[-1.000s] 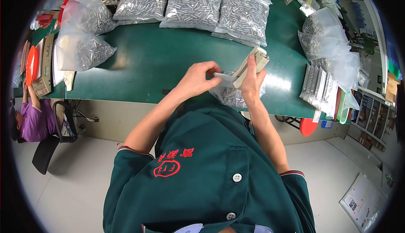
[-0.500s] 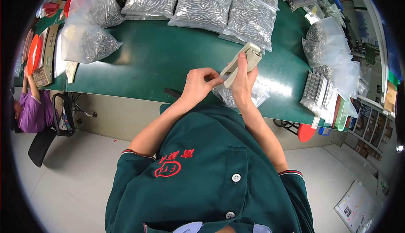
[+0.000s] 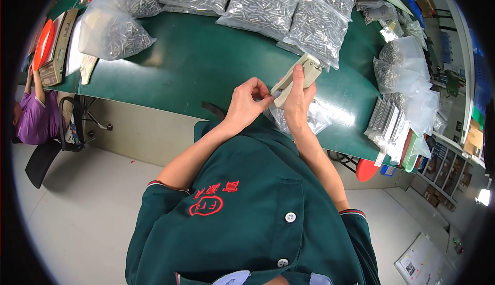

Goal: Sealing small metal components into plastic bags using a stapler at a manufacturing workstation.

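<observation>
My right hand (image 3: 298,99) is wrapped round a cream-coloured stapler (image 3: 310,71), its thumb along the top. The stapler is tilted, and its lower end points toward my left hand (image 3: 248,102). Thumb and fingertips of that left hand are pinched together at this end; whatever they hold is too small to make out. Below both hands, at the table's near edge, lies a clear plastic bag (image 3: 320,119) with small metal pieces in it, partly hidden by my right hand and wrist.
The green table (image 3: 191,53) bears large bags of metal pieces (image 3: 263,6) at the back and another bag (image 3: 121,40) at left. More bags (image 3: 399,63) and a stack of clear packets (image 3: 384,127) stand at right. Far left, a person in purple (image 3: 38,117) sits near a scale (image 3: 54,73).
The view has shifted a little, so the table's contents sit differently in it. My hands keep nearly the same pose around the stapler; the left fingertips are slightly nearer its end.
</observation>
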{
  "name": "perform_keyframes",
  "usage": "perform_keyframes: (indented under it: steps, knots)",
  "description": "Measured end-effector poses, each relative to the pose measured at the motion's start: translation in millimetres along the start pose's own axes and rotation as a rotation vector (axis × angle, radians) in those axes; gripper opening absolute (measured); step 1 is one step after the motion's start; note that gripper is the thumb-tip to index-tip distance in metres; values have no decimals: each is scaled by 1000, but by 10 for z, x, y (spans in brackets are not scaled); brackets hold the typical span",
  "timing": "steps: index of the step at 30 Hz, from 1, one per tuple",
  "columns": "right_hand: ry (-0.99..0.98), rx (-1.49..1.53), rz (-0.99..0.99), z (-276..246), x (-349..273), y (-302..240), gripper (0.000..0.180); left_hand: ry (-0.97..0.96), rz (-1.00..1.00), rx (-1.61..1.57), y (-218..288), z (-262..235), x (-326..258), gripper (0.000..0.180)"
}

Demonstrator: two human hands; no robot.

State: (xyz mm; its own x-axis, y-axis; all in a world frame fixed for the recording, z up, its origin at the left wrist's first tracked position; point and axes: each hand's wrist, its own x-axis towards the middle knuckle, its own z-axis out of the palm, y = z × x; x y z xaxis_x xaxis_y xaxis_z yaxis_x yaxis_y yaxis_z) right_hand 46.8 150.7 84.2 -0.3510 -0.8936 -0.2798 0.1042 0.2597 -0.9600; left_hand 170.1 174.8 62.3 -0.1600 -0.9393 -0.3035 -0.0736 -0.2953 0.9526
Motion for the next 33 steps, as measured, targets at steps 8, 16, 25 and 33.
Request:
perform_keyframes:
  steps: [8,16,25,33]
  knots:
    - [40,1,-29,36,1,-14,32,-86,133,122,19,-17,-56,39]
    - [7,31,15,0,117,71,35,-39,108,100,-46,64,-18,42]
    - [-113,91,102,-93,98,-151,43,24,143,-81,-72,220,-55,39]
    - [346,-319,-218,-1451,581,-153,44,-29,24,-136,-114,335,-9,18]
